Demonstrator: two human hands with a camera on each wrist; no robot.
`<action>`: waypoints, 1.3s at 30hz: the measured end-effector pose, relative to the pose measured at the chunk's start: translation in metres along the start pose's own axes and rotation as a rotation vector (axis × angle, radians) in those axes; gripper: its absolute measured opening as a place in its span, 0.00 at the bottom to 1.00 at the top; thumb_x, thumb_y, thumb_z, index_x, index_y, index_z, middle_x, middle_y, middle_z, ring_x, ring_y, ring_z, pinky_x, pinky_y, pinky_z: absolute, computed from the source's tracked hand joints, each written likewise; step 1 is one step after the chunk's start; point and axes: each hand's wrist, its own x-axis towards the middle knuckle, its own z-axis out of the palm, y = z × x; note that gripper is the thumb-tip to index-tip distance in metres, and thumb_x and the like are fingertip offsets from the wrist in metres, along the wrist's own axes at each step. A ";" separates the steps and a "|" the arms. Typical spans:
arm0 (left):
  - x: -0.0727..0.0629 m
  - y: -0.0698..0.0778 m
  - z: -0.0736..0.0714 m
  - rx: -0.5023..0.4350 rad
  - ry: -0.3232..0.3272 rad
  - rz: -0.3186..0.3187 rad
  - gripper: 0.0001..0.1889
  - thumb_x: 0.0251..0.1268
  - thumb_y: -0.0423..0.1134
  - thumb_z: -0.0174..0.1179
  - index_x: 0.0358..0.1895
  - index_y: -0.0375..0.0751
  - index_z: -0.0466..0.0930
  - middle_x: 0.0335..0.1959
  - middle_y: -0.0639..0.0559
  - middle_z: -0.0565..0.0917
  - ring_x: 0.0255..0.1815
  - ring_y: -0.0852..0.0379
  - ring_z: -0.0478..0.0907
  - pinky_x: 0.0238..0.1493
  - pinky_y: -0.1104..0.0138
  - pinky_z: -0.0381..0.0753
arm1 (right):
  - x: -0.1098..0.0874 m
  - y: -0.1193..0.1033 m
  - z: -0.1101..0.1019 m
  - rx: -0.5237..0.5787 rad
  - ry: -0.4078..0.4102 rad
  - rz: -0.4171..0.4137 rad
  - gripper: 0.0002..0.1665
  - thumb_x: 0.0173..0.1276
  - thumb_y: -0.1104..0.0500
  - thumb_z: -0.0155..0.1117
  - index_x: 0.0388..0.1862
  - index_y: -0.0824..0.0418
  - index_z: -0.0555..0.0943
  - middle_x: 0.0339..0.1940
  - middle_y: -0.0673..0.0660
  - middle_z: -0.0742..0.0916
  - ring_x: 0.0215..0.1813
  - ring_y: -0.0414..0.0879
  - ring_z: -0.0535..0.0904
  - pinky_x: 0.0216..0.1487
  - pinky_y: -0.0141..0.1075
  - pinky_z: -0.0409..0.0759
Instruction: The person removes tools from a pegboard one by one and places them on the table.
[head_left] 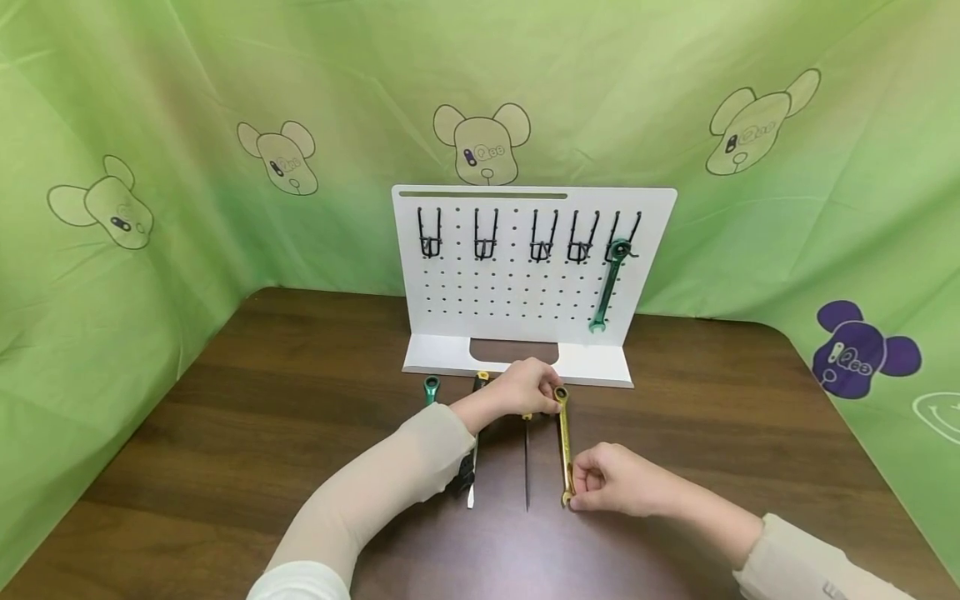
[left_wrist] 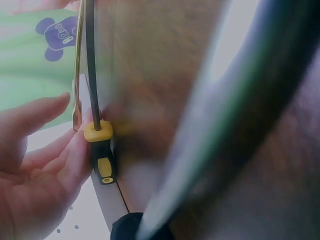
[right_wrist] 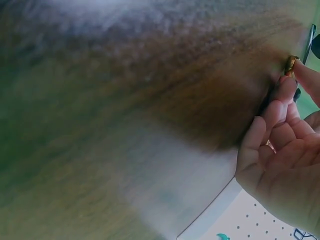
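Note:
A yellow combination wrench (head_left: pixel 565 437) lies lengthwise between both hands. At its ring end, the left hand (head_left: pixel 528 387) has its curled fingers and thumb around the head. My right hand (head_left: pixel 615 481) pinches the open-jaw end between thumb and forefinger; the right wrist view shows that yellow tip (right_wrist: pixel 291 65) at the fingertips. Just left of the wrench is a thin-shafted screwdriver (head_left: pixel 527 467), its black and yellow handle (left_wrist: pixel 104 160) beside the left fingers. Under the left forearm lie a flat-tipped screwdriver (head_left: pixel 471 500) and a green wrench (head_left: pixel 431 387), both partly hidden.
Behind the hands stands a white pegboard (head_left: pixel 517 300) with several black wire hooks (head_left: pixel 485 237). Another green wrench (head_left: pixel 609 287) hangs on the rightmost hook. The pegboard's foot (head_left: pixel 600 364) rests on the brown wooden table (head_left: pixel 300 375). Green printed fabric (head_left: pixel 360 100) surrounds the table.

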 end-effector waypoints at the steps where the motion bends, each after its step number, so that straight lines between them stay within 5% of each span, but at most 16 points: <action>1: 0.000 0.000 0.000 0.009 0.000 -0.002 0.17 0.59 0.36 0.71 0.51 0.36 0.84 0.32 0.49 0.89 0.22 0.69 0.74 0.30 0.79 0.73 | 0.000 0.000 0.000 0.001 0.000 0.002 0.12 0.57 0.61 0.73 0.21 0.58 0.77 0.15 0.39 0.73 0.18 0.27 0.65 0.18 0.24 0.62; 12: 0.000 0.000 -0.004 0.072 0.006 -0.037 0.10 0.63 0.38 0.68 0.45 0.39 0.87 0.36 0.51 0.90 0.33 0.65 0.81 0.34 0.77 0.76 | 0.003 0.001 0.002 -0.016 0.013 -0.001 0.13 0.58 0.59 0.75 0.22 0.58 0.78 0.15 0.39 0.73 0.19 0.27 0.66 0.19 0.24 0.64; 23: 0.005 -0.009 -0.029 0.008 0.019 0.068 0.12 0.67 0.36 0.63 0.50 0.36 0.85 0.45 0.45 0.89 0.46 0.55 0.84 0.45 0.72 0.79 | -0.001 0.010 -0.016 0.021 0.018 0.016 0.07 0.61 0.62 0.71 0.28 0.60 0.81 0.18 0.43 0.79 0.21 0.29 0.70 0.22 0.26 0.71; 29: 0.015 -0.009 -0.046 -0.122 0.047 0.110 0.13 0.69 0.34 0.60 0.54 0.34 0.82 0.50 0.43 0.86 0.51 0.51 0.83 0.52 0.70 0.80 | 0.000 0.019 -0.048 -0.038 0.138 0.063 0.04 0.66 0.61 0.67 0.33 0.61 0.82 0.24 0.49 0.85 0.26 0.31 0.75 0.28 0.29 0.76; 39: 0.039 0.011 -0.063 -0.173 0.230 0.173 0.13 0.70 0.34 0.61 0.54 0.35 0.82 0.47 0.45 0.87 0.48 0.54 0.82 0.49 0.76 0.79 | 0.011 0.046 -0.091 -0.068 0.451 0.175 0.13 0.69 0.63 0.64 0.46 0.71 0.81 0.35 0.61 0.88 0.30 0.36 0.78 0.32 0.29 0.78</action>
